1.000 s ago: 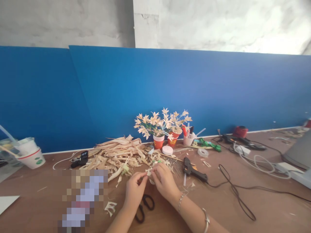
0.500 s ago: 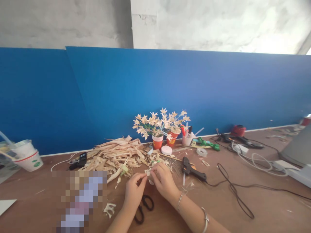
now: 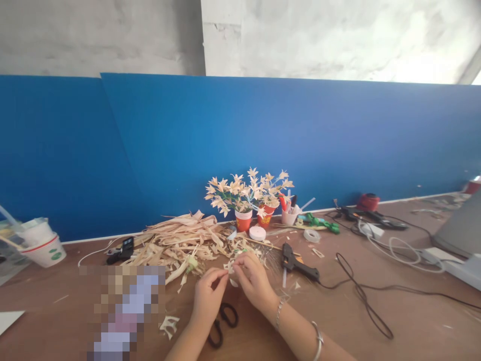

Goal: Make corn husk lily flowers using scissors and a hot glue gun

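My left hand [image 3: 210, 291] and my right hand [image 3: 252, 277] meet over the brown table, fingertips pinched close together. Between them is a small pale piece of dried husk [image 3: 229, 267], mostly covered by the fingers. Both hands appear closed on it. Under my left wrist lie scissors with black handles [image 3: 228, 315]; their blades are hidden. Just beyond the hands spreads a heap of dried corn husks [image 3: 184, 233]. A cut husk scrap [image 3: 170, 326] rests left of my left forearm. To the right of my right hand lies a black glue gun [image 3: 298, 263].
Husk flowers [image 3: 240, 188] stand in red paper cups [image 3: 243, 221] by the blue partition [image 3: 263, 125]. Nearby are a white round container [image 3: 257, 233], a tape roll [image 3: 311, 235] and green tape-like coils [image 3: 323, 223]. Cables [image 3: 361, 286] cross the right side. Stacked paper cups [image 3: 45, 250] stand at left.
Almost nothing differs. Both hands stay pinched together in the same place, with only a very slight shift of the fingers.
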Motion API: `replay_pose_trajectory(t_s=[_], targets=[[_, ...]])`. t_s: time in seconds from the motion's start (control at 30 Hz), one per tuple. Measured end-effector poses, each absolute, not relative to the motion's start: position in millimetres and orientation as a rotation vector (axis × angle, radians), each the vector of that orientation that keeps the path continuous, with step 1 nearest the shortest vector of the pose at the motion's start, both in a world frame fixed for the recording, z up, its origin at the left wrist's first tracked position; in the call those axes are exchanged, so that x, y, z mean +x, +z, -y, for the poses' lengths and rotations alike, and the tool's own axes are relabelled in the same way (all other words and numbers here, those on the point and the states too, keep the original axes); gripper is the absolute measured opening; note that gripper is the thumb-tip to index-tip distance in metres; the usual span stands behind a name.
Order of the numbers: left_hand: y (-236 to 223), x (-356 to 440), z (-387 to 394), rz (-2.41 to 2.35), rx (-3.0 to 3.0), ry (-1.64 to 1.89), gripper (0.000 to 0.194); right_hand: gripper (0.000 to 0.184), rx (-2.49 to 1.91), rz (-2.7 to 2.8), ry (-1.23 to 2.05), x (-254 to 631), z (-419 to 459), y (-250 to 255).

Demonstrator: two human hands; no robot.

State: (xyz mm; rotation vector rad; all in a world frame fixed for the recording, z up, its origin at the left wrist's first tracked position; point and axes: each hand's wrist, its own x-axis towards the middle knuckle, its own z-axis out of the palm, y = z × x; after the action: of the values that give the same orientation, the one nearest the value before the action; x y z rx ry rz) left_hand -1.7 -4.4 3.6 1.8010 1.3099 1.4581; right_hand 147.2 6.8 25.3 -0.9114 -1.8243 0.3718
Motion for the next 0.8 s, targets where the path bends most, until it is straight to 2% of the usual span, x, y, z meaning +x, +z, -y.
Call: replay_pose_trajectory(t_s=[0.23, 0.5, 0.67, 0.8], targets=[[4.6, -2.1, 5.4, -1.257, 1.779, 1.506, 0.016, 0.014, -0.889, 1.785, 0.487, 147.1, -5.2, 27.0], [1.6, -0.1, 3.5, -1.087, 1.467, 1.398, 0.015, 0.037, -1.001, 1.427, 1.093, 146.9, -14.2, 25.6], [0.5, 0.4, 3.7, -1.053, 1.300, 1.324, 0.019, 0.033, -0.880, 1.288, 1.356, 143.4, -14.4, 26.0], [1.4, -0.4, 4.0, -1.120, 1.296, 1.306, 0.024, 0.030, -0.888, 1.272, 1.382, 142.3, -13.6, 24.4]])
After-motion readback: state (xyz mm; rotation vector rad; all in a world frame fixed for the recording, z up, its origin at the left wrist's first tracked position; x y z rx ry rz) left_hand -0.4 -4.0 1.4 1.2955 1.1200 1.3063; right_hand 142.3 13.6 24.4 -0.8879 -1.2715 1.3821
